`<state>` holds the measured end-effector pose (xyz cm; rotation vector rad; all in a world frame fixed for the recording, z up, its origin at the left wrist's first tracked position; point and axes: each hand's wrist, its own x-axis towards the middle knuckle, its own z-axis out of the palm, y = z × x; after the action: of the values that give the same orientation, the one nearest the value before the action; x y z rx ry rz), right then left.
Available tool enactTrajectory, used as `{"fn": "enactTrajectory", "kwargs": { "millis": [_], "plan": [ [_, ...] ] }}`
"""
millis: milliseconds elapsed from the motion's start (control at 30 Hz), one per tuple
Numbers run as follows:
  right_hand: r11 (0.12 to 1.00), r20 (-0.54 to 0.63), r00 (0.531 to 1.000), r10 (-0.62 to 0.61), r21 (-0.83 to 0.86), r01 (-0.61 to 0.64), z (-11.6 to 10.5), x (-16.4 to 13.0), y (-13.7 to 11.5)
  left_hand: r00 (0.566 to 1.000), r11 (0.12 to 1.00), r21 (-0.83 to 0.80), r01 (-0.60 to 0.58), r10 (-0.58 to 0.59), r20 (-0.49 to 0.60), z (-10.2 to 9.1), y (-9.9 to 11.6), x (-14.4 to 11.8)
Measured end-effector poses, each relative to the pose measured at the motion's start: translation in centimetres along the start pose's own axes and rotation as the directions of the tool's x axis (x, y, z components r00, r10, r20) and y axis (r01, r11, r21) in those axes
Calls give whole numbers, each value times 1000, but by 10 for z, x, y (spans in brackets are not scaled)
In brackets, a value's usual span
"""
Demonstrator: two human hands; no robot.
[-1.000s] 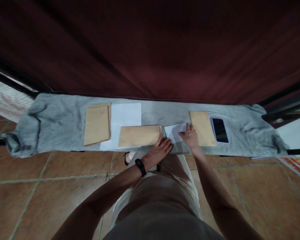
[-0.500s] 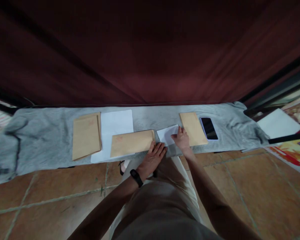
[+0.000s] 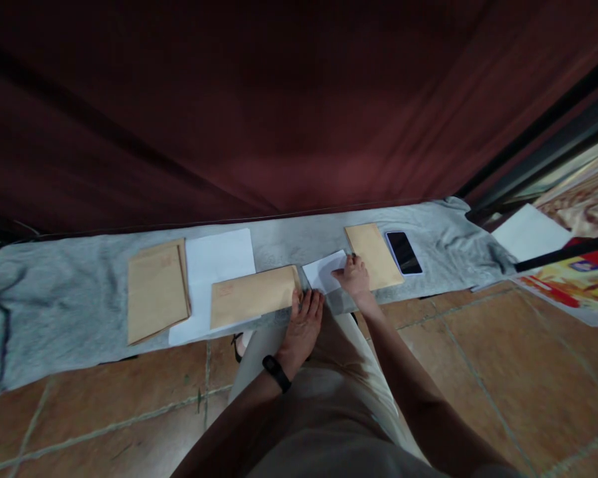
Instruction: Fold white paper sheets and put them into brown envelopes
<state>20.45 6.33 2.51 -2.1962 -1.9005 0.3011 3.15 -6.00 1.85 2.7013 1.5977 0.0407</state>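
A small folded white sheet of paper (image 3: 323, 271) lies on the grey cloth in front of me. My right hand (image 3: 355, 277) rests on its right end, thumb spread over the paper and the fingers at its edge. At the paper's lower left corner, my left hand (image 3: 305, 324) lies with fingers stretched out. Its thumb touches the right end of a brown envelope (image 3: 252, 297). That envelope overlaps a larger white sheet (image 3: 219, 251). Another brown envelope (image 3: 376, 259) is just right of my right hand.
Several stacked brown envelopes (image 3: 157, 292) lie on the left of the narrow cloth-covered bench (image 3: 70, 292). A phone (image 3: 403, 252) sits at the right. Dark red fabric (image 3: 299, 133) rises behind the bench. A white sheet (image 3: 531, 232) and colourful packaging (image 3: 578, 282) are at far right.
The view has turned slightly, so the bench appears tilted. Both hands stay at the folded paper; my left fingers now point more directly forward.
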Motion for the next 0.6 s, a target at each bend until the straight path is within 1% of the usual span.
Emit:
{"fn": "enactTrajectory", "kwargs": {
  "millis": [133, 233, 333, 433, 500, 533, 600],
  "plan": [
    [999, -40, 999, 16, 44, -14, -2, 4, 1, 1000, 999, 19, 28, -28, -7, 2, 5, 1],
    [994, -36, 999, 35, 102, -31, -5, 7, 5, 1000, 999, 25, 23, -23, -4, 1, 7, 2],
    [980, 27, 999, 43, 192, -47, -10, 10, 13, 1000, 1000, 13, 20, -20, 8, -1, 6, 3],
    [951, 128, 992, 2, 306, -41, -15, 11, 26, 1000, 1000, -14, 4, -4, 9, -2, 3, 4],
    [903, 168, 984, -53, 430, -25, -18, 10, 35, 1000, 1000, -29, -8, 8, 5, -4, 1, 4],
    [861, 187, 979, -80, 509, -27, -19, 8, 40, 1000, 999, -38, -13, 13, -2, -5, 0, 4],
    [731, 241, 962, -125, 678, -75, -20, 4, 50, 999, 998, -66, -19, 18, -27, -10, -2, 3]
  ]
}}
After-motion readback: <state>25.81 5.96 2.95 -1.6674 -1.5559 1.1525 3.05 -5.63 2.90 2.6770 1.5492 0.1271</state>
